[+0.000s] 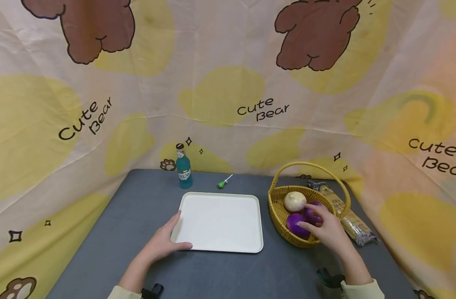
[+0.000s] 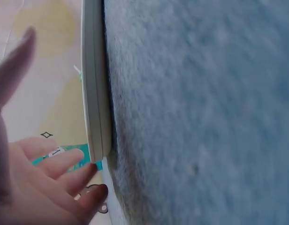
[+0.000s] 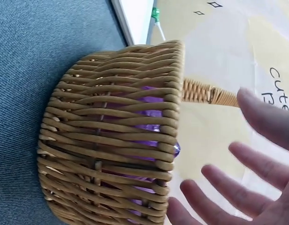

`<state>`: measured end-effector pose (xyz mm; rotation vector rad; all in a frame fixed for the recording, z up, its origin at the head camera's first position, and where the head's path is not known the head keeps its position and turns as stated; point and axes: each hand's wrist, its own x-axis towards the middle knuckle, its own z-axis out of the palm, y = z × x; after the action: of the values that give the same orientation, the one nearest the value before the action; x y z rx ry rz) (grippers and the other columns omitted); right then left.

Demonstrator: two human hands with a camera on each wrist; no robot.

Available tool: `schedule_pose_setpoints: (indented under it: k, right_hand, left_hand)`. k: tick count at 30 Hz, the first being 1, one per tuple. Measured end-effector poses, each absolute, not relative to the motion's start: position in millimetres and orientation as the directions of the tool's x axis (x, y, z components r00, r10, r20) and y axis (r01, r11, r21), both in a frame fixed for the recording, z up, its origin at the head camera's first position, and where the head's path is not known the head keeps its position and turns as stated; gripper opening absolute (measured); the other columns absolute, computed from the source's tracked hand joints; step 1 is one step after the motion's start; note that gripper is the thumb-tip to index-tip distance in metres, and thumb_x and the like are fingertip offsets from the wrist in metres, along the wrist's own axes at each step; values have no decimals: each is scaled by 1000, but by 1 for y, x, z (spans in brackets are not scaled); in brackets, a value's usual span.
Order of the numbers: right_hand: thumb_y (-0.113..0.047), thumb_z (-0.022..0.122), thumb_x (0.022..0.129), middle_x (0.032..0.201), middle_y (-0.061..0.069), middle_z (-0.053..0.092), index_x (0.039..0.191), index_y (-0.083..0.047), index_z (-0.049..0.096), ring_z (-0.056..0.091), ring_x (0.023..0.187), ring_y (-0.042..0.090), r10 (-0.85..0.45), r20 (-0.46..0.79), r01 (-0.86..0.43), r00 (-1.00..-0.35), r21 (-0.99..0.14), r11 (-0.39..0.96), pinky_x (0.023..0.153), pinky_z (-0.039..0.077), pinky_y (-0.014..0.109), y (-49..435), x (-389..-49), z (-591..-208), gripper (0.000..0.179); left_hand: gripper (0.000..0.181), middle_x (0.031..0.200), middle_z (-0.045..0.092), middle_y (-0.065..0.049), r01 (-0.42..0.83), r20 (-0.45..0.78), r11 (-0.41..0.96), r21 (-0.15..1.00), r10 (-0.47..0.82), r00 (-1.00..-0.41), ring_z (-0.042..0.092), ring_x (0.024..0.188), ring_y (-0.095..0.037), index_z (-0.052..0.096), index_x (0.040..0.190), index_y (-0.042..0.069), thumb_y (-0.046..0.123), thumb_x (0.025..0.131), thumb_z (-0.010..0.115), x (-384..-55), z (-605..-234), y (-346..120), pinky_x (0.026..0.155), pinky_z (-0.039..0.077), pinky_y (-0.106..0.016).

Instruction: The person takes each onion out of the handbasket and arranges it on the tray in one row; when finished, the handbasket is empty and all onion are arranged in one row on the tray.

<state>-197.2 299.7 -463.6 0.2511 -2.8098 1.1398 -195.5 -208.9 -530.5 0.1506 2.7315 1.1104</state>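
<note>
My left hand (image 1: 162,241) is at the left edge of a white rectangular tray (image 1: 218,224), thumb and fingers spread apart. In the left wrist view the fingers (image 2: 64,183) lie close beside the tray's rim (image 2: 94,93); whether they touch it I cannot tell. Over the yellow wicker basket (image 1: 275,218) hovers my right hand (image 1: 327,228), its fingers loosely bent and parted. A white onion (image 1: 295,201) and two purple onions, one nearer (image 1: 297,226) and one partly behind the fingers (image 1: 314,207), lie inside. Nothing is gripped in the right wrist view, where the basket wall (image 3: 107,140) hides most of the contents.
A blue-green bottle (image 1: 184,170) stands upright behind the tray, with a green lollipop (image 1: 221,184) to its right. The basket's tall handle (image 1: 310,164) arches above the onions. A clear-wrapped package (image 1: 356,228) lies right of the basket, on the grey table (image 1: 228,278).
</note>
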Motion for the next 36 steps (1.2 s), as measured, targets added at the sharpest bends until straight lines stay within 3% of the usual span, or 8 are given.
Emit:
schedule_pose_setpoints:
  k: [4,11,29,36]
  right_hand:
    - [-32,80,88,133,27,59,138,-3,59,60,118,50,-149,190,-238,-970,-635,735,91,54,60,298,-200,-470,62]
    - [-27,83,85,134,24,63,135,-2,62,57,122,50,-171,205,-259,-964,-559,788,97,47,66,295,-205,-474,60]
    - [-18,87,79,131,24,64,135,1,61,60,120,47,-251,105,-268,-962,-522,810,98,48,64,291,-214,-488,65]
    - [-21,87,80,134,26,62,137,1,59,59,121,49,-211,105,-234,-972,-539,809,97,48,66,289,-210,-481,66]
  left_hand:
    - [123,165,21,-24,19,-167,734,679,180,-969,25,150,-46,18,161,4,55,72,86,-194,-533,-208,117,28,-63]
    - [128,167,9,-27,-8,-183,735,678,158,-970,18,151,-49,16,159,-5,50,70,90,-193,-539,-211,117,27,-65]
    - [125,166,17,-25,-50,-215,721,692,139,-967,21,151,-48,19,159,-3,47,70,90,-195,-539,-212,116,27,-65]
    - [123,166,17,-25,-39,-205,710,703,150,-967,20,151,-48,18,159,-2,45,71,90,-191,-536,-215,116,27,-66]
